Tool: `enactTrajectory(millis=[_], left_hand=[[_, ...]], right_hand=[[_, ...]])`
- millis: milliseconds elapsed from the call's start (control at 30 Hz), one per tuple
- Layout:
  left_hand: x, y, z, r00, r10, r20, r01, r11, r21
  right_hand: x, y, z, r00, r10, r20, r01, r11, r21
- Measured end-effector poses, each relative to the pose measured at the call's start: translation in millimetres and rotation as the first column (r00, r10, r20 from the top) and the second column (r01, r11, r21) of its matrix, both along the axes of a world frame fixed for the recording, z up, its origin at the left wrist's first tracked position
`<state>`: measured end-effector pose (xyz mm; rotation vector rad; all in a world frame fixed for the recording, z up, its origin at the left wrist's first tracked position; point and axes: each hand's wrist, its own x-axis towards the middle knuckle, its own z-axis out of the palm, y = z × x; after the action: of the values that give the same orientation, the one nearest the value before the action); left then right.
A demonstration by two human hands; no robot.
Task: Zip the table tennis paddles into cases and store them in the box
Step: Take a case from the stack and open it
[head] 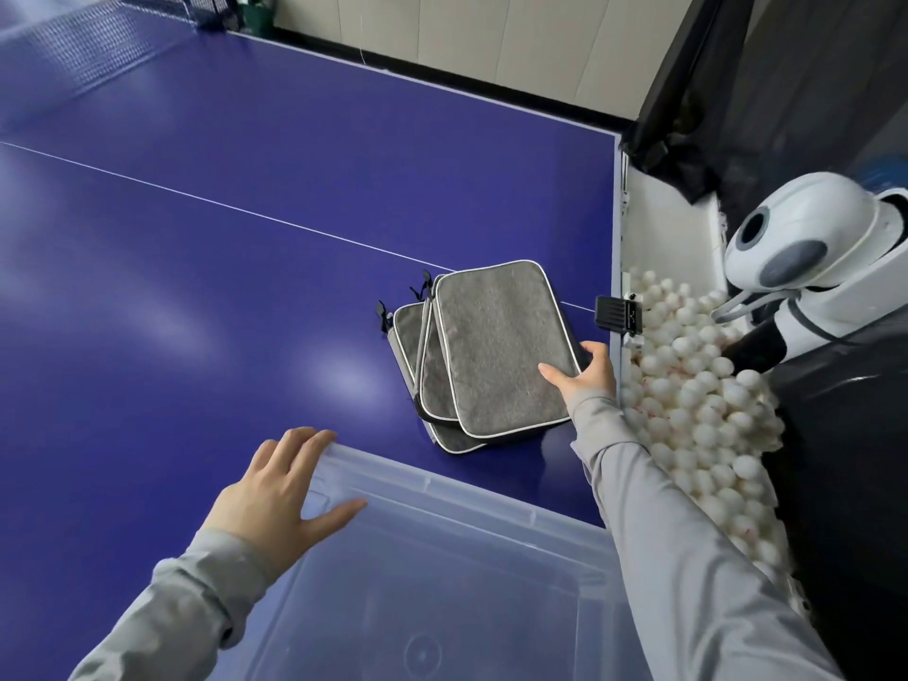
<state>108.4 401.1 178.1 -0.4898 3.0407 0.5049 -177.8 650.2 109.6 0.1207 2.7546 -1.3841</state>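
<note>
Pinching the top grey case (501, 346), the right hand (587, 373) grips; left hand (282, 493) rests open on the box (442, 489).

The scene is bright and evenly lit from above. Soft pale glare patches lie on the blue surface (206, 199), the strongest one just left of the grey cases (496, 346). Shadows under the cases are short and weak. The wide lens bends the surface lines near the frame edges. The far net (98, 22) looks soft and slightly blurred.
</note>
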Motion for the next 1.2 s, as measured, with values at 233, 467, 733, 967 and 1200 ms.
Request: enactTrajectory(millis=[233,467,733,967,1200], left_hand=[[0.4,-2.9,-3.5,0.998,-0.009,0.066,0.01,1.0,-0.02],[2.0,-9.7,-7.7,0.999,0.021,-0.042,-0.012,0.979,0.206],[21.7,-86.2,14.6,0.912,0.385,-0.14,-0.12,0.578,0.807],[80.0,-198.1,29.9,0.864,0.503,0.002,-0.115,0.193,0.974],[160.1,-286.4,27.5,0.689,0.725,0.015,-0.161,0.133,0.978]], right_hand=[[18.9,-23.4,43.4,0.991,-0.07,-0.116,0.043,0.974,-0.224],[67.7,-59.9,91.6,0.976,-0.057,-0.21,-0.02,0.937,-0.348],[176.2,-131.4,121.2,0.982,-0.016,-0.188,-0.047,0.946,-0.321],[296.3,-233.3,126.1,0.983,0.062,-0.172,-0.121,0.928,-0.353],[400.3,-327.7,97.1,0.974,0.156,-0.162,-0.202,0.921,-0.332]])
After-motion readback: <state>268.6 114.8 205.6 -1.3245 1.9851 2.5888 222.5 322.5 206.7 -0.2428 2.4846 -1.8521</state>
